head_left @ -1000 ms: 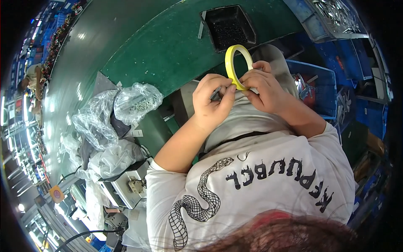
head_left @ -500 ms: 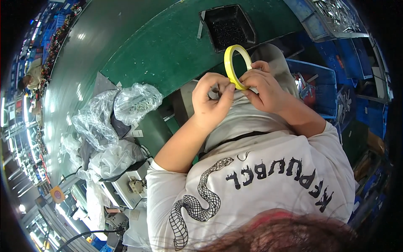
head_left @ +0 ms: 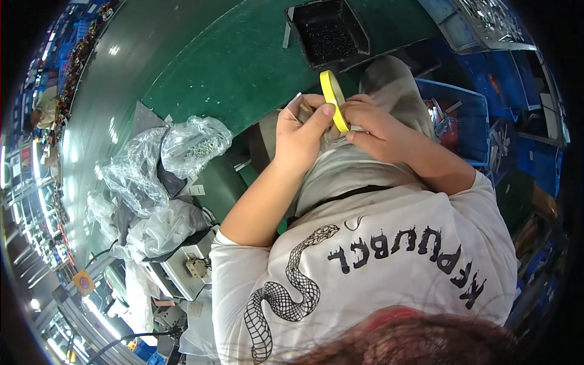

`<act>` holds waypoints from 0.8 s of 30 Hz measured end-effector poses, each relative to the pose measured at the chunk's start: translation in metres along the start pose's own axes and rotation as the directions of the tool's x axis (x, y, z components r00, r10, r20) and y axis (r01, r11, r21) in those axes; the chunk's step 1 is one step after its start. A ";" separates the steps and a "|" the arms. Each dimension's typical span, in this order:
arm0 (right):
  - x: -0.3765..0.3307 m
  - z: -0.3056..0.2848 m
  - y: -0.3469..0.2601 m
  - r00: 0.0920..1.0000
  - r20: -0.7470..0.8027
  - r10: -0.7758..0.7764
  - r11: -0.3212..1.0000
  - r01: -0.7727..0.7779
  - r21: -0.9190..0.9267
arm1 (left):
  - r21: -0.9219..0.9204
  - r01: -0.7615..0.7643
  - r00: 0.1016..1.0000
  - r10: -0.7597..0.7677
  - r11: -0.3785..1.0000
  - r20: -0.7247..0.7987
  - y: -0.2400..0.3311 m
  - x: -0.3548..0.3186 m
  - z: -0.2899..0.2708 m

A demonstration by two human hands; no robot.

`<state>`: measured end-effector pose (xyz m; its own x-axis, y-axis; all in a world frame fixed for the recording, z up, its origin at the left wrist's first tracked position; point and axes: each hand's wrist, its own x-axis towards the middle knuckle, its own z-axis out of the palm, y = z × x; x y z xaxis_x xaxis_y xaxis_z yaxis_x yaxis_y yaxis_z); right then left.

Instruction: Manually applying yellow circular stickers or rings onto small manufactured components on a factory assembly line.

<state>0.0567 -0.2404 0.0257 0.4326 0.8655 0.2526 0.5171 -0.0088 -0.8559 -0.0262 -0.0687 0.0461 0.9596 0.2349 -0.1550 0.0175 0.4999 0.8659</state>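
A yellow tape roll (head_left: 332, 97) stands on edge between my two hands, above my lap at the edge of the green table (head_left: 243, 55). My left hand (head_left: 301, 131) pinches the roll with the thumb on its rim and also holds a small thin part near its fingertips. My right hand (head_left: 377, 125) grips the roll from the other side. What lies under the fingers is hidden.
A black tray (head_left: 331, 30) of small dark parts sits on the table beyond my hands. Clear plastic bags (head_left: 182, 149) of small parts are piled at my left. Blue bins (head_left: 456, 109) with parts stand at the right. A white device (head_left: 182, 264) sits low left.
The tape roll has turned from showing its open ring to edge-on. Both hands have closed in tighter around it.
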 end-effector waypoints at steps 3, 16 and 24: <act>0.003 -0.004 -0.003 0.990 0.106 0.092 0.994 -0.085 -0.068 | 0.037 -0.011 0.998 0.009 0.999 0.068 0.000 -0.003 0.000; 0.009 0.001 -0.010 0.983 0.002 0.181 0.954 -0.177 0.242 | 0.163 -0.093 0.991 0.075 0.982 0.111 -0.013 -0.003 -0.001; 0.002 0.010 0.003 0.996 -0.024 0.085 0.983 -0.080 0.162 | 0.086 -0.138 0.983 0.126 0.987 0.133 -0.010 -0.004 0.002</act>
<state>0.0523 -0.2335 0.0191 0.4924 0.8495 0.1896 0.3541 0.0035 -0.9352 -0.0295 -0.0765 0.0389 0.9829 0.1829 0.0201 -0.0911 0.3890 0.9167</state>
